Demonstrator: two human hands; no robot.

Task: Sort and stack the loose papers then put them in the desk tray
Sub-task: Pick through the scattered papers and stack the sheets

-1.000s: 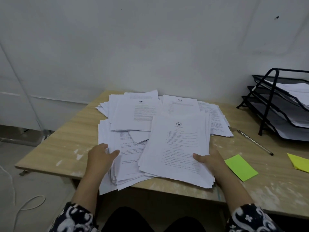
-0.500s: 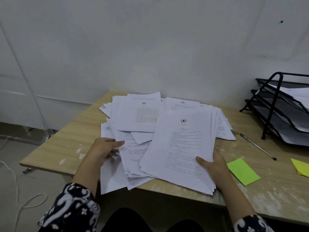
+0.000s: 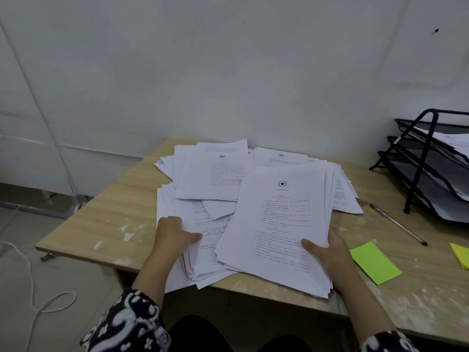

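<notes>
Many loose papers (image 3: 218, 179) lie spread in overlapping heaps on the wooden surface (image 3: 109, 217). Of the two hands, the right hand (image 3: 327, 252) grips the near edge of a thick bundle (image 3: 281, 224), thumb on top, while the left hand (image 3: 172, 237) grips the heap beside that bundle. Right of the papers lie a pen (image 3: 398, 224) and a green note (image 3: 375, 262); beyond them stands the black desk tray (image 3: 416, 168), holding sheets.

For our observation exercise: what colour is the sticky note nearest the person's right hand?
Bright green: the sticky note shows best in the head view.
</notes>
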